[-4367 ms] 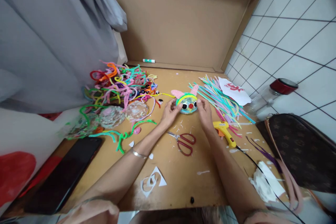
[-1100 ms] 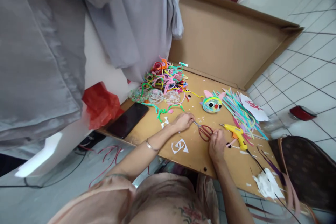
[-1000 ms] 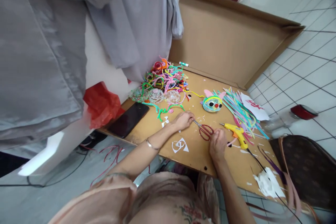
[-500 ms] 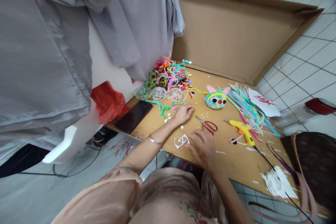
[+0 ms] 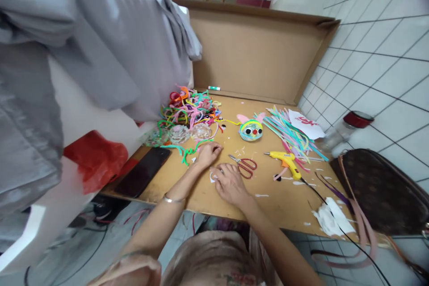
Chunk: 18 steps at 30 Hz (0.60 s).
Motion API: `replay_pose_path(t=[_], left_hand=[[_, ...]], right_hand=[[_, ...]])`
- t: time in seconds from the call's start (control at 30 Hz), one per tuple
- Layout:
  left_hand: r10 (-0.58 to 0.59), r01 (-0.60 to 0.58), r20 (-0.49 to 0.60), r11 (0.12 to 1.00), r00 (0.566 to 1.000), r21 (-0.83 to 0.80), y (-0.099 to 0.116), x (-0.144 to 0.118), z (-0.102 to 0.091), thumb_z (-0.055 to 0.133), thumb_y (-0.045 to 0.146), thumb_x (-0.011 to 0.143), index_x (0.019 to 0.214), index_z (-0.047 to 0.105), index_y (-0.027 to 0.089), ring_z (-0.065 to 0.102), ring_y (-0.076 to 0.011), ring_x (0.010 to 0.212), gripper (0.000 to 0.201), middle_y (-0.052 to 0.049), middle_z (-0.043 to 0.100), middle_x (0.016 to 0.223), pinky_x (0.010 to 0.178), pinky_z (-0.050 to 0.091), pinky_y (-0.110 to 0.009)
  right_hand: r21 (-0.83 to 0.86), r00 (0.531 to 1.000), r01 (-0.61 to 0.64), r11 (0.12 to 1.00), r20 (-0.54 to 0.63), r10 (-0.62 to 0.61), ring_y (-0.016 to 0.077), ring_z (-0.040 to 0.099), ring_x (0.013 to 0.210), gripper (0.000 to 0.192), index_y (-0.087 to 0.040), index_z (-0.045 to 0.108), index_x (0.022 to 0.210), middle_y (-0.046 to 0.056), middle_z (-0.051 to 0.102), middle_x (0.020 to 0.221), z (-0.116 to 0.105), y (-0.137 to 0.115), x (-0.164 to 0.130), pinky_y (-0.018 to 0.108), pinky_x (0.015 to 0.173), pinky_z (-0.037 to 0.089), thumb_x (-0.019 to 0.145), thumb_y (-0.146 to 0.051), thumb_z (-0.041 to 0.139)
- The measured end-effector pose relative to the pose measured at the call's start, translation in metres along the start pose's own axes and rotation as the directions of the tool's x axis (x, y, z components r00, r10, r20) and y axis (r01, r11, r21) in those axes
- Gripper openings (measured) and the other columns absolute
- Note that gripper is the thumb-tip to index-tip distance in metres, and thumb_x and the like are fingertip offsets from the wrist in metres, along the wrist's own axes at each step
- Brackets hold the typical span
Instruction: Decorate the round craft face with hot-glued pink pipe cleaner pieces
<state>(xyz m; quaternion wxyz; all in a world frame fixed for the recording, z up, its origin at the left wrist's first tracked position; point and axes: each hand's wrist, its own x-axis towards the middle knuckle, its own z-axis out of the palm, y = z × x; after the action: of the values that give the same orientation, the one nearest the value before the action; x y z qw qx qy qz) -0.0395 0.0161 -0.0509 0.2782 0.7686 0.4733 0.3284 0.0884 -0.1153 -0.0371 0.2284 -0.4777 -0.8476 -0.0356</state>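
Note:
My left hand [image 5: 208, 154] rests on the table with its fingers curled in. Whatever may be inside the curl is hidden. My right hand [image 5: 232, 184] lies palm down, its fingers loosely spread over a cut white paper scrap [image 5: 212, 178], partly covering it. Just beyond my right fingers are red-handled scissors [image 5: 246, 167], lying with their points toward my left hand. A green twisted pipe cleaner [image 5: 191, 152] is beside the left hand. Farther back sits a round animal head [image 5: 251, 131] with pink ears, black eyes and a red nose.
Pipe cleaners pile [image 5: 191, 107] at the back left, straight ones [image 5: 288, 132] at the right. A yellow glue gun [image 5: 286, 161] trails a black cord. Around the edges are a phone [image 5: 143, 173], red plastic bag [image 5: 95, 161], glass bottle [image 5: 345, 129], brown bag [image 5: 378, 192] and crumpled tissue [image 5: 331, 218].
My right hand has lowered onto the white paper scrap, which was in plain sight before. The left hand stays curled on the table. The camera view has turned right and tilted up.

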Motion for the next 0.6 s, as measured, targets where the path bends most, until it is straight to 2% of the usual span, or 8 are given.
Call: replay_pose_path(t=[0.13,0.23,0.27,0.37,0.4,0.43,0.5,0.6], left_hand=[[0.010,-0.010,-0.021,1.000,1.000,-0.009,-0.003,-0.001,0.000,0.051,0.028,0.084,0.089,0.072,0.018,0.067,-0.0203,0.087,0.024,-0.007,0.075,0.092,0.085,0.051,-0.034],[-0.011,0.009,-0.085,0.999,0.996,-0.031,0.002,0.006,0.001,0.055,0.026,0.081,0.094,0.070,0.017,0.066,-0.0209,0.088,0.022,-0.008,0.073,0.097,0.086,0.052,-0.036],[-0.021,0.014,-0.119,0.998,0.993,-0.053,0.006,0.010,0.003,0.057,0.026,0.079,0.098,0.069,0.016,0.066,-0.0210,0.088,0.024,-0.009,0.072,0.100,0.085,0.052,-0.036],[-0.020,-0.009,-0.194,0.989,0.981,-0.148,0.026,0.029,0.011,0.061,0.028,0.078,0.112,0.063,0.013,0.065,-0.0207,0.087,0.038,-0.013,0.067,0.111,0.081,0.053,-0.037],[-0.011,-0.021,-0.175,0.984,0.984,-0.178,0.033,0.035,0.015,0.063,0.029,0.077,0.116,0.062,0.013,0.065,-0.0207,0.087,0.042,-0.014,0.066,0.113,0.080,0.054,-0.037],[-0.006,-0.025,-0.153,0.980,0.988,-0.199,0.041,0.042,0.020,0.065,0.031,0.076,0.120,0.060,0.013,0.065,-0.0212,0.087,0.048,-0.015,0.065,0.116,0.080,0.054,-0.038],[-0.018,-0.007,-0.107,0.973,0.994,-0.231,0.054,0.054,0.031,0.070,0.036,0.074,0.130,0.053,0.011,0.065,-0.0248,0.092,0.064,-0.019,0.060,0.127,0.083,0.054,-0.042],[-0.019,-0.004,-0.099,0.974,0.995,-0.226,0.064,0.068,0.045,0.075,0.038,0.070,0.136,0.047,0.007,0.054,-0.0360,0.122,0.078,-0.025,0.049,0.142,0.101,0.046,-0.049]], right_hand=[[0.185,0.984,0.087,0.979,-0.168,-0.056,0.0254,0.052,0.108,0.044,-0.018,0.060,0.121,0.011,0.062,0.116,-0.013,-0.003,-0.008,0.041,0.090,0.040,0.077,-0.018,0.055],[0.278,0.932,-0.024,0.960,-0.341,0.122,0.0246,0.054,0.112,0.044,-0.019,0.059,0.123,0.010,0.063,0.117,-0.022,0.017,-0.008,0.042,0.098,0.041,0.081,-0.016,0.049],[0.311,0.883,-0.102,0.945,-0.409,0.230,0.0240,0.055,0.110,0.045,-0.019,0.058,0.124,0.010,0.063,0.115,-0.025,0.030,-0.006,0.042,0.097,0.043,0.082,-0.014,0.045],[0.475,0.588,-0.395,0.786,-0.526,0.614,0.0252,0.058,0.109,0.051,-0.018,0.055,0.127,0.013,0.062,0.115,-0.032,0.084,0.007,0.045,0.096,0.047,0.079,-0.013,0.039],[0.508,0.522,-0.457,0.730,-0.511,0.683,0.0267,0.058,0.110,0.054,-0.017,0.053,0.129,0.014,0.060,0.119,-0.035,0.104,0.012,0.047,0.097,0.047,0.076,-0.015,0.041],[0.523,0.494,-0.501,0.689,-0.481,0.724,0.0288,0.057,0.114,0.059,-0.015,0.052,0.131,0.016,0.057,0.124,-0.037,0.123,0.018,0.049,0.099,0.046,0.073,-0.017,0.044],[0.552,0.478,-0.565,0.614,-0.388,0.788,0.0326,0.055,0.120,0.066,-0.014,0.050,0.134,0.019,0.052,0.134,-0.039,0.157,0.030,0.051,0.101,0.046,0.068,-0.020,0.052],[0.586,0.515,-0.586,0.560,-0.264,0.815,0.0364,0.053,0.124,0.075,-0.016,0.051,0.134,0.018,0.050,0.139,-0.037,0.190,0.043,0.054,0.103,0.045,0.061,-0.024,0.063]])
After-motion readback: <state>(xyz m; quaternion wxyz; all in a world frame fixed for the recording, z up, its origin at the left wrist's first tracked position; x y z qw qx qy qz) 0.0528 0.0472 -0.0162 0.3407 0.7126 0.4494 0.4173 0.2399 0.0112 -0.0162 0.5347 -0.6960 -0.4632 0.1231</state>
